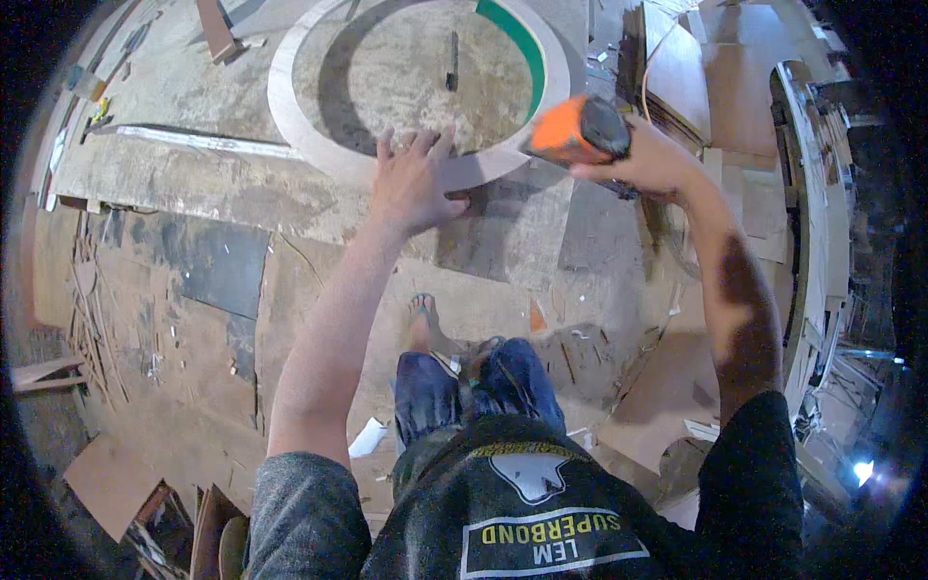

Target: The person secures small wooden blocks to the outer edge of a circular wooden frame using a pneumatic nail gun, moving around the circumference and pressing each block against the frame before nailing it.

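Note:
A large pale ring (290, 92), seemingly of board, lies on the worn worktable (222, 188). Green (527, 53) shows along the inner wall at its right side. My left hand (414, 179) rests on the ring's near rim with the fingers spread and nothing gripped. In my right hand (652, 159) is an orange and black power tool (570, 132), held over the ring's near right edge. Blur hides the tool's exact kind and its tip. I cannot tell whether it touches the ring. A thin dark bar (451, 63) lies inside the ring.
A long pale strip (203, 140) reaches toward the ring's left side. Board sheets (677, 82) are stacked at the right, near a thin hose or cable (650, 72). Thin wood offcuts (92, 309) and scraps litter the floor (319, 338). More board pieces (116, 483) stand lower left.

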`<state>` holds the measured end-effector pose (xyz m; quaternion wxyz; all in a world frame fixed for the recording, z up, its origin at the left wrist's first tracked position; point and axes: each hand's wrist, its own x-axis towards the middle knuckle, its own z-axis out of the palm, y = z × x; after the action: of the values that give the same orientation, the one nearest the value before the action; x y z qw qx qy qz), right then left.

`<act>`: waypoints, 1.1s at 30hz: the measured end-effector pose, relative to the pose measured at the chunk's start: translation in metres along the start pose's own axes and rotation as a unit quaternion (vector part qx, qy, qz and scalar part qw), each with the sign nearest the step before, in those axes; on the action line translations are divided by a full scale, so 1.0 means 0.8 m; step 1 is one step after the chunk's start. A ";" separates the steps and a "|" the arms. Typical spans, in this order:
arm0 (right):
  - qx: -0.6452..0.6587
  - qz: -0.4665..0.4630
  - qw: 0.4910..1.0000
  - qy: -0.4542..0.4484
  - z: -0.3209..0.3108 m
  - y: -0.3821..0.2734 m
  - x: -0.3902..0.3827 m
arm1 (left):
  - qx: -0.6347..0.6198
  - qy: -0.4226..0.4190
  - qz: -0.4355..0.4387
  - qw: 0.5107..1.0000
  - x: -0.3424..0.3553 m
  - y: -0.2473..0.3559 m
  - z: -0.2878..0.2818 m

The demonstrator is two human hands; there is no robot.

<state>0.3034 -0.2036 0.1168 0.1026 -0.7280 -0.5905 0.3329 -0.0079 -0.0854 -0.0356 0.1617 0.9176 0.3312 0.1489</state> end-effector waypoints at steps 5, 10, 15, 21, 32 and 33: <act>0.028 0.032 0.999 -0.017 -0.053 0.096 -0.021 | -0.023 -0.023 -0.031 0.999 0.012 0.008 -0.012; 0.155 0.089 0.983 -0.053 -0.103 0.203 0.011 | -0.020 -0.004 -0.013 1.000 0.015 0.006 -0.008; 0.212 0.139 0.965 -0.061 -0.155 0.289 0.139 | -0.063 -0.037 -0.050 0.996 0.028 0.011 -0.020; -0.063 -0.123 0.932 0.334 -0.138 0.296 0.411 | -0.094 -0.090 -0.167 0.977 0.039 0.025 -0.036; -0.164 -0.048 0.971 0.169 -0.141 0.183 0.602 | -0.086 -0.007 -0.254 0.963 0.009 0.056 -0.015; -0.198 -0.029 0.968 0.149 -0.135 0.174 0.590 | -0.088 0.008 -0.257 0.962 0.005 0.058 -0.017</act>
<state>0.5169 0.2218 -0.0487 0.0529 -0.7575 -0.6439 0.0936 0.0157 -0.1136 -0.0041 0.2717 0.7826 0.5428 0.1382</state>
